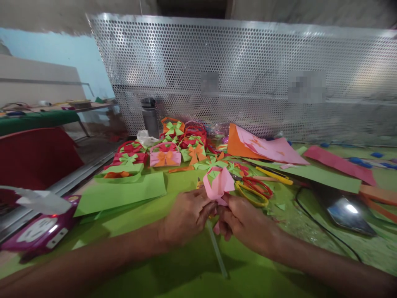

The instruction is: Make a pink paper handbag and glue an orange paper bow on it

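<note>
Both hands meet at the middle, closed on a pink paper piece [219,186] with a looped strip standing up from it. My left hand [187,213] pinches its lower left side. On its lower right, my right hand [245,221] has curled fingers. A pale translucent stick [217,252] lies on the green surface just below the fingers; its upper end is hidden. Close by on the right are scissors [252,190] with red and yellow handles. Beyond the hands stand several small paper bags with bows, among them a pink bag with an orange bow [165,158].
Green paper sheets [124,194] lie at left, beside a purple power strip [51,231] with a white plug. At right are a dark phone [350,213], a black cable, a yellow cutter [274,175] and coloured sheets. A grey bottle [150,120] stands before the perforated metal panel [248,82].
</note>
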Demonstrator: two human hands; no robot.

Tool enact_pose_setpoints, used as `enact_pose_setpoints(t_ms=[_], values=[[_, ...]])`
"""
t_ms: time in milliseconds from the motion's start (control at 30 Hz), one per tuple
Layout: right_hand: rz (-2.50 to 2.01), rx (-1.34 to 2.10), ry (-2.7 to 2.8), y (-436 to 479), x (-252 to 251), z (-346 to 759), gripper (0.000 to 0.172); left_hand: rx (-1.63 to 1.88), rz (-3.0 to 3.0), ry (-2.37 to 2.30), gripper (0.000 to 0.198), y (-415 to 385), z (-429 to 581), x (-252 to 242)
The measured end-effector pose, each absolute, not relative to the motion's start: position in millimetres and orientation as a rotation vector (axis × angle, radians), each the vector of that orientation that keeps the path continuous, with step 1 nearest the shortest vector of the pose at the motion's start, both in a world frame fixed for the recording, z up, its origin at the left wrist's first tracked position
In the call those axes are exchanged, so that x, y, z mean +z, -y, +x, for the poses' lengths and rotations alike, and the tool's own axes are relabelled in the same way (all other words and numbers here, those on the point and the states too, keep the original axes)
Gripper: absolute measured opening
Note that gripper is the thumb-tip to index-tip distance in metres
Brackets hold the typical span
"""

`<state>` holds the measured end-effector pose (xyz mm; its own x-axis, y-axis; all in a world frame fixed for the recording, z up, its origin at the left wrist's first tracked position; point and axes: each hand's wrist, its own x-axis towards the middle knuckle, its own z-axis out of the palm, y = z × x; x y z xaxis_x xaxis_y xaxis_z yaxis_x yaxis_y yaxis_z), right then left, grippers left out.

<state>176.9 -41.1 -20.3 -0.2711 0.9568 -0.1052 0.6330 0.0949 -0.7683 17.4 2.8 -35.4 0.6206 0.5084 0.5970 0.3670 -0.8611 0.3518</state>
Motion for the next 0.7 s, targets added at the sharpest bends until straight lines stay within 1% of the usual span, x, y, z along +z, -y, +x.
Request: enact_pose_setpoints(t_ms=[133,267,367,700], values=[[-1.563,0.924,1.998,44,-17,175,0.015,1.099,2.695,-0.735,0.021,-4,18,-37],[-1.492,0.938,1.947,48,-14,173,0.012,1.14,2.7,-0.739,0.018,-4,17,-37],[-1.462,0.904,1.912,50,-14,175,0.011,1.104,2.671,-0.708,0.017,-4,16,-35],[-1.447,0.858,1.888,50,-9,177,0.016,1.023,2.559,-0.745,0.017,-2,17,-30]])
